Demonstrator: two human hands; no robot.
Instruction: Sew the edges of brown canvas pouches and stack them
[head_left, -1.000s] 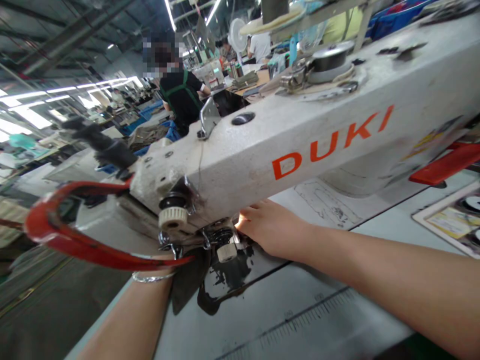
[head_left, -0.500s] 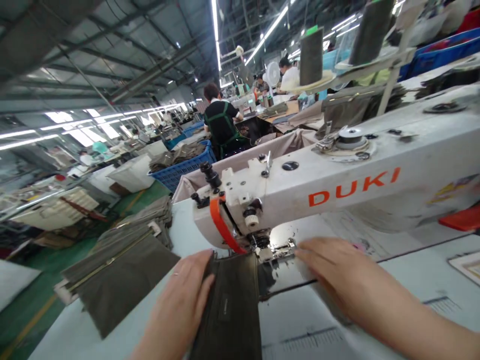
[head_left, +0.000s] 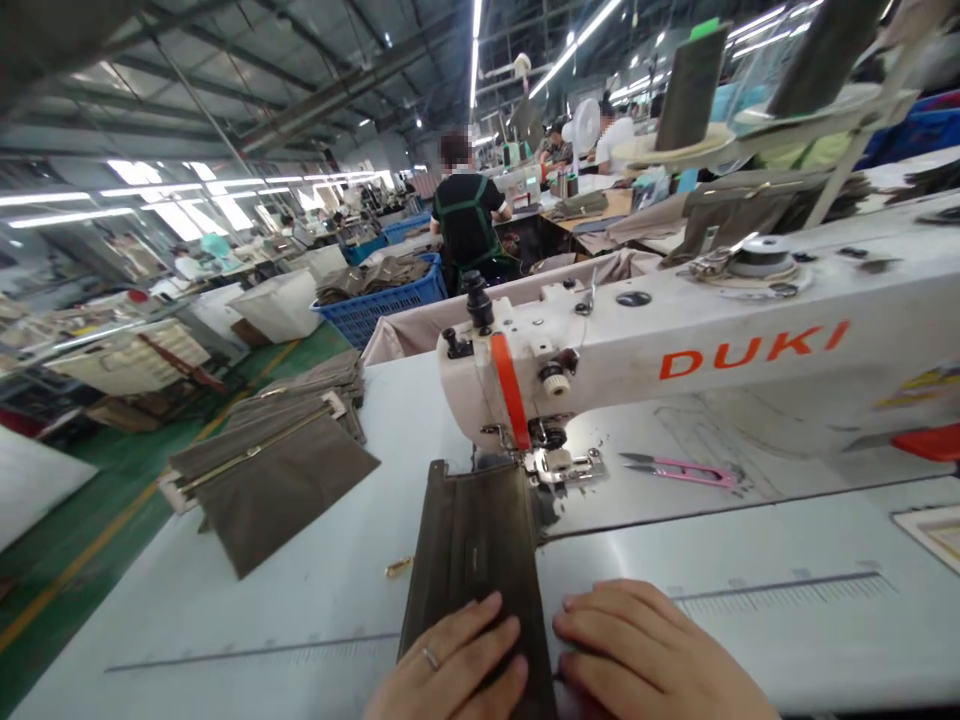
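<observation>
The left hand (head_left: 450, 672) lay spread on the near end of an olive fabric panel (head_left: 472, 560), the right hand (head_left: 645, 655) flat against its right edge. The panel ran up the worktop (head_left: 300, 600) to the presser foot (head_left: 559, 465); even pressure would keep it straight.

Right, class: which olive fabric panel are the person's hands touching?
The dark olive panel at the left hand and right hand; the zippered olive panel lies apart, leftward.

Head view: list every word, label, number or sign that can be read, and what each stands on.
"DUKI": orange letters on the arm of the white sewing machine
Sticker at the arm's right end: too small to read
Ruler scale along the table: numbers too blurred
Tag on the dark fabric piece: unreadable
</observation>
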